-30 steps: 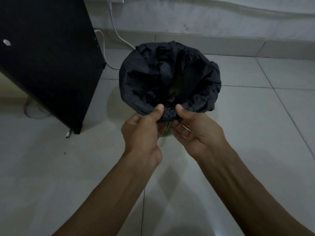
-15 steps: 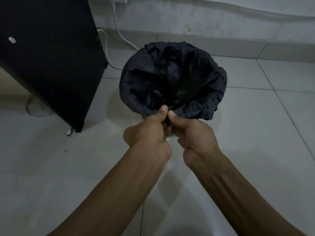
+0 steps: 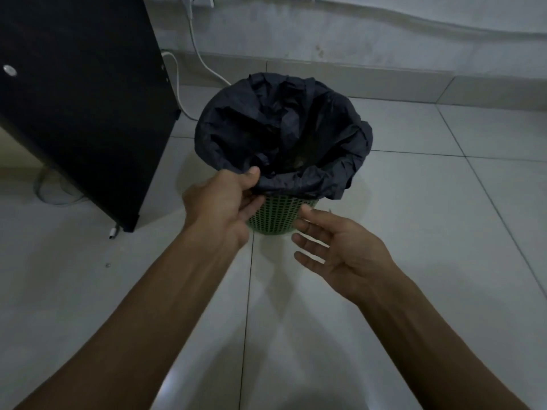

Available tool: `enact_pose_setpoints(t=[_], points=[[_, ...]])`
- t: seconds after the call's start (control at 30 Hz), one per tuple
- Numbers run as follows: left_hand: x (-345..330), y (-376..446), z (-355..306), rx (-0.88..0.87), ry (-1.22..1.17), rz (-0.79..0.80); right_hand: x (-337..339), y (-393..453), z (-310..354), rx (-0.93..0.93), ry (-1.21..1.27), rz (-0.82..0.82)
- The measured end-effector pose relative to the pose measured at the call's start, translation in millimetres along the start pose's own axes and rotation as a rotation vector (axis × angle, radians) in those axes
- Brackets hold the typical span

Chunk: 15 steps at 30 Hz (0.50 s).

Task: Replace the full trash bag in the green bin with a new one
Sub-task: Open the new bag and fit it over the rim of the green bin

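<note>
my left hand (image 3: 225, 199) pinches the near-left hem of the bag (image 3: 284, 137) draped over the bin (image 3: 275, 216) on the floor, while my right hand (image 3: 340, 247), released, hovers seemingly just short of the bin's near side.

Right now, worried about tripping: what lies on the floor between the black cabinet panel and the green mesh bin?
In the head view, only bare tile floor separates black cabinet panel from green mesh bin.
</note>
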<state>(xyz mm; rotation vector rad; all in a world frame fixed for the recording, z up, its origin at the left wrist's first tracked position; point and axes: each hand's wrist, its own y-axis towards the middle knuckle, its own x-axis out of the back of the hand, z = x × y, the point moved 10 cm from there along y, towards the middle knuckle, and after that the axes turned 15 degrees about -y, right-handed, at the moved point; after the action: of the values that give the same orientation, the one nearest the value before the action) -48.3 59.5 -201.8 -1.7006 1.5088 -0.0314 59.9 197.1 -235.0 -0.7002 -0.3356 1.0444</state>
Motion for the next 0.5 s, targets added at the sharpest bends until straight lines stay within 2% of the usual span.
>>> enact_pose_setpoints(t=[0.13, 0.33, 0.5], points=[[-3.7, 5.8, -8.4, 0.067, 0.063, 0.051, 20.7, 2.0, -2.1, -0.04, 0.084, -0.084], [-4.5, 11.3, -15.2, 0.179, 0.199, 0.091, 32.4, 3.5, 6.9, -0.022, 0.122, -0.122], [-4.4, 21.0, -28.5, 0.16, 0.36, 0.098, 39.2, 4.6, 11.6, 0.013, 0.13, -0.154]])
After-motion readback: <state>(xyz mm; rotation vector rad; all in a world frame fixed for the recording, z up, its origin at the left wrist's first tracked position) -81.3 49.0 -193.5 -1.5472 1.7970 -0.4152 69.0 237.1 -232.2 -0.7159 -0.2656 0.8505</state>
